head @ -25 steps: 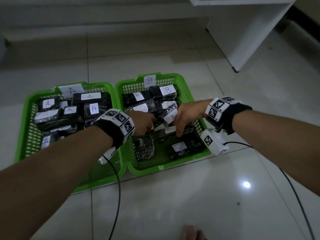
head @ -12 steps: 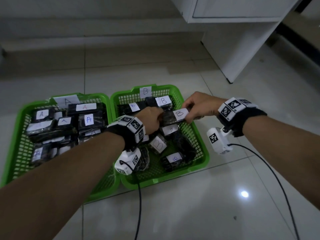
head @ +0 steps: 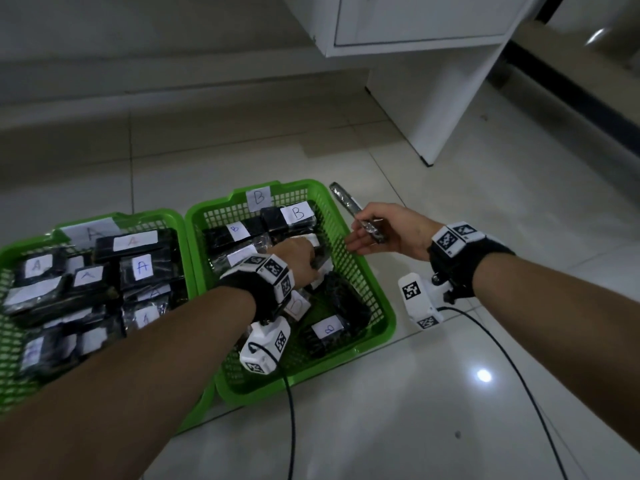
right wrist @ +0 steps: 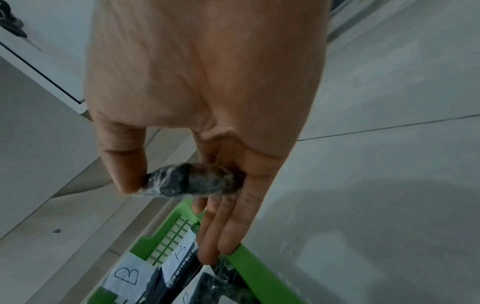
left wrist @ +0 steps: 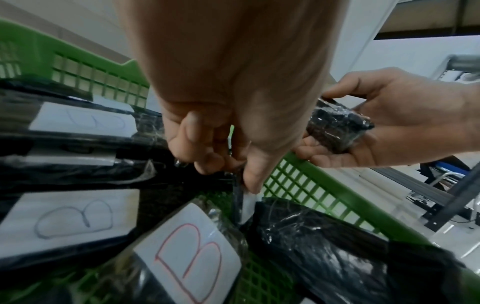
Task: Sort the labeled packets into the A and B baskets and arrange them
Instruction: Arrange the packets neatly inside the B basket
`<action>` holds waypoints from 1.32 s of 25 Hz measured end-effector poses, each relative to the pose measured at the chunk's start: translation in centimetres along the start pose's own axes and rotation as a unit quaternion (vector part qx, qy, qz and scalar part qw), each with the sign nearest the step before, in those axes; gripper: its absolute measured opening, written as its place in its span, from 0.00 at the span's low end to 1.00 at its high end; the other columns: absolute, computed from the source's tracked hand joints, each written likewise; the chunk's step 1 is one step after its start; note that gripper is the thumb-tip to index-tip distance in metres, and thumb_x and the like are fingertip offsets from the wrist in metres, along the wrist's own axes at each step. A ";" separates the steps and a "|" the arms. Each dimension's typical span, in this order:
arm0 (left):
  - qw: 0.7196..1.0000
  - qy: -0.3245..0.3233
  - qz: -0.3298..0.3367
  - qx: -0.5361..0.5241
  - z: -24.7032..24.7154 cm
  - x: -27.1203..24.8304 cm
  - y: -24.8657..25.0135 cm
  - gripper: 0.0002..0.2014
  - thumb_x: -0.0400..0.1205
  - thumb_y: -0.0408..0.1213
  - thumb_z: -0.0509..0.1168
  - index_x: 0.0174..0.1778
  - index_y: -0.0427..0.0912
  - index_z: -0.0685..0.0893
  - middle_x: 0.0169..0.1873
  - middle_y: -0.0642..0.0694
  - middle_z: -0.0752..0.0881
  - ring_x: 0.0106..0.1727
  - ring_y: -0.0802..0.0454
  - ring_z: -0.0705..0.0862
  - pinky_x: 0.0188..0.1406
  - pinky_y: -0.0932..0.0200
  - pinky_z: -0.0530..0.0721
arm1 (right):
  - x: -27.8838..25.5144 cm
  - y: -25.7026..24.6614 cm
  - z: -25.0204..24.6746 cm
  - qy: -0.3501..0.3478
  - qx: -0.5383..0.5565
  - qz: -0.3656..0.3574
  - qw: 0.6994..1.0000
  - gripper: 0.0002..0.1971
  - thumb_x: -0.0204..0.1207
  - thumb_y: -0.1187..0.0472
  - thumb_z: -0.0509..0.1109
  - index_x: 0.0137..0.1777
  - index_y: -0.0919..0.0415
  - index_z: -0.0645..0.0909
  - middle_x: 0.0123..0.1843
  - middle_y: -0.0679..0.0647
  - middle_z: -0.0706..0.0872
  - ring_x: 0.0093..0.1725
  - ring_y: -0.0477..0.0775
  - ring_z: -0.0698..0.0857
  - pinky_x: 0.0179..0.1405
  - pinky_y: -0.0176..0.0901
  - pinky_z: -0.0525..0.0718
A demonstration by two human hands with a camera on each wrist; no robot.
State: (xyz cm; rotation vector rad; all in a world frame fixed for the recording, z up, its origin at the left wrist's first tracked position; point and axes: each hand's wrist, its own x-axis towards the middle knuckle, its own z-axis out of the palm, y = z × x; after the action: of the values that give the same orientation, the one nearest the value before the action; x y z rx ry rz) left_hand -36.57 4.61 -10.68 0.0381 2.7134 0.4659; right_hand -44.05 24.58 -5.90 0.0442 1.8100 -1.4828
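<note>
Two green baskets stand side by side on the floor: basket A (head: 157,216) on the left and basket B (head: 386,317) on the right, both holding black wrapped packets with white letter labels. My left hand (head: 308,261) is down inside basket B, its curled fingers (left wrist: 207,162) pinching the edge of a packet (left wrist: 242,197) near the right wall. My right hand (head: 360,230) hovers over basket B's right rim and holds a black wrapped packet (head: 349,206) edge-on, between the thumb and the fingers (right wrist: 226,232). That packet's label is hidden.
A white cabinet (head: 433,81) stands at the back right on the tiled floor. Black cables (head: 291,410) run from both wrist cameras towards me. Bare tiles surround the baskets at the front and right.
My right hand has carried the B-labelled packet up and right, out over the basket rim, and turned it on edge. My left hand has let go of it and dipped into basket B.
</note>
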 end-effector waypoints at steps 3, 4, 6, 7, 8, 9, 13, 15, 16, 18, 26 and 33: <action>0.998 0.003 -0.021 -0.057 -2.1 -0.3 -0.5 0.12 0.81 0.39 0.68 0.56 0.38 0.87 0.55 0.42 0.86 0.52 0.45 0.85 0.42 0.59 0.78 | 0.8 0.1 -0.1 0.036 -0.045 -0.045 0.997 0.22 0.75 0.48 0.74 0.55 0.70 0.87 0.46 0.63 0.91 0.48 0.62 0.88 0.49 0.52 0.90; 0.997 0.002 -0.034 -0.073 -3.3 -0.6 -1.4 0.10 0.81 0.38 0.68 0.55 0.39 0.88 0.53 0.43 0.87 0.49 0.47 0.84 0.39 0.60 0.77 | 1.2 -0.1 0.0 0.066 -0.085 -0.071 0.992 0.24 0.71 0.45 0.76 0.52 0.69 0.89 0.41 0.59 0.91 0.44 0.59 0.87 0.44 0.50 0.88; 0.992 0.015 -0.071 -0.104 -6.0 -1.5 -4.2 0.08 0.80 0.36 0.67 0.52 0.39 0.89 0.49 0.42 0.89 0.45 0.48 0.85 0.35 0.60 0.77 | 2.1 -0.6 0.7 0.128 -0.183 -0.123 0.967 0.21 0.66 0.46 0.79 0.47 0.65 0.92 0.36 0.55 0.89 0.37 0.54 0.84 0.38 0.48 0.83; 0.987 0.037 -0.096 -0.122 -7.3 -2.0 -5.9 0.08 0.80 0.35 0.67 0.51 0.37 0.89 0.48 0.39 0.89 0.43 0.45 0.86 0.35 0.59 0.80 | 2.4 -0.9 1.3 0.148 -0.249 -0.153 0.945 0.18 0.68 0.48 0.80 0.46 0.64 0.93 0.37 0.55 0.89 0.36 0.53 0.84 0.38 0.47 0.82; 0.979 0.072 -0.124 -0.142 -8.5 -2.7 -7.8 0.09 0.80 0.34 0.66 0.50 0.35 0.89 0.47 0.35 0.89 0.43 0.42 0.87 0.37 0.56 0.81 | 3.0 -1.2 2.0 0.160 -0.343 -0.193 0.905 0.17 0.69 0.49 0.81 0.48 0.63 0.93 0.39 0.56 0.90 0.37 0.54 0.85 0.39 0.47 0.83; 0.967 0.111 -0.152 -0.172 -9.4 -3.4 -9.8 0.09 0.80 0.33 0.66 0.49 0.33 0.89 0.46 0.33 0.89 0.40 0.40 0.86 0.37 0.54 0.81 | 3.5 -1.4 3.1 0.160 -0.443 -0.233 0.851 0.17 0.69 0.48 0.81 0.50 0.61 0.93 0.41 0.56 0.89 0.40 0.55 0.85 0.40 0.47 0.83; 0.898 0.223 -0.238 -0.295 -10.1 -6.0 -15.0 0.09 0.79 0.35 0.64 0.42 0.33 0.86 0.33 0.34 0.88 0.32 0.43 0.83 0.38 0.48 0.84 | 5.9 -2.0 8.6 0.097 -0.588 -0.316 0.738 0.20 0.67 0.45 0.80 0.55 0.55 0.88 0.50 0.53 0.88 0.52 0.55 0.82 0.50 0.47 0.80; 0.882 0.234 -0.255 -0.320 -9.4 -6.7 -16.1 0.08 0.79 0.35 0.65 0.38 0.35 0.84 0.30 0.36 0.86 0.32 0.43 0.83 0.37 0.49 0.84 | 6.8 -2.4 11.5 0.095 -0.614 -0.328 0.712 0.24 0.68 0.47 0.81 0.63 0.54 0.84 0.55 0.52 0.88 0.56 0.56 0.82 0.57 0.51 0.81; 0.875 0.237 -0.258 -0.335 -9.0 -7.0 -16.6 0.08 0.80 0.36 0.65 0.37 0.36 0.84 0.29 0.37 0.85 0.31 0.44 0.83 0.35 0.52 0.82 | 7.3 -2.7 12.8 0.092 -0.619 -0.328 0.708 0.25 0.69 0.49 0.81 0.65 0.54 0.81 0.56 0.54 0.87 0.57 0.56 0.81 0.57 0.51 0.82; 0.861 0.244 -0.259 -0.364 -8.1 -7.3 -17.4 0.07 0.80 0.37 0.66 0.37 0.38 0.84 0.28 0.39 0.84 0.30 0.45 0.82 0.34 0.56 0.79 | 8.2 -3.1 14.9 0.081 -0.628 -0.332 0.699 0.21 0.71 0.52 0.81 0.62 0.55 0.81 0.55 0.55 0.86 0.55 0.56 0.80 0.53 0.49 0.81; 0.875 0.246 -0.181 -0.376 -6.5 -9.2 -17.3 0.05 0.83 0.39 0.68 0.50 0.47 0.89 0.36 0.51 0.89 0.32 0.55 0.85 0.32 0.61 0.83 | 9.8 -2.5 16.5 0.075 -0.602 -0.333 0.722 0.17 0.73 0.56 0.78 0.60 0.57 0.85 0.58 0.53 0.82 0.59 0.56 0.80 0.53 0.46 0.81; 0.901 0.221 -0.086 -0.364 -7.0 -5.8 -12.6 0.10 0.76 0.46 0.75 0.49 0.48 0.91 0.41 0.49 0.92 0.43 0.47 0.92 0.51 0.44 0.91 | 5.9 -3.1 13.8 0.022 -0.611 -0.473 0.635 0.41 0.71 0.44 0.76 0.82 0.61 0.69 0.78 0.56 0.75 0.74 0.58 0.75 0.71 0.51 0.75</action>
State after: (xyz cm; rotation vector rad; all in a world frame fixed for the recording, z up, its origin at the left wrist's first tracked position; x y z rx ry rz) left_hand -33.39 -10.06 -6.54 -0.5675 2.7205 1.5532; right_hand -42.27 9.37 -7.00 -1.7688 2.6482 -0.3830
